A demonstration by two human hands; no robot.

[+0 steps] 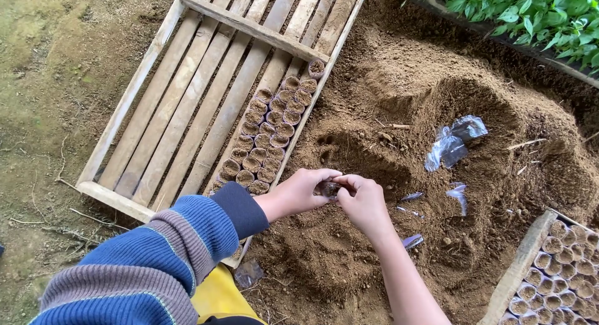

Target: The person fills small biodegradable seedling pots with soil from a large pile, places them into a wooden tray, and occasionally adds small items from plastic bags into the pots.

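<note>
I pinched a small clear bag (327, 189) between my left hand (298, 192) and right hand (363, 200) over the soil heap (399, 88), right of the wooden tray (187, 106), and judged a loose grip could spill its dirt.

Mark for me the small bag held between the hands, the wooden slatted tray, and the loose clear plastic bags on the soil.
small bag (327, 189), head view, on its dark soil-filled middle.
wooden slatted tray (187, 106), head view, on a bare slat.
loose clear plastic bags (450, 144), head view, on the crumpled middle of the bunch.
</note>
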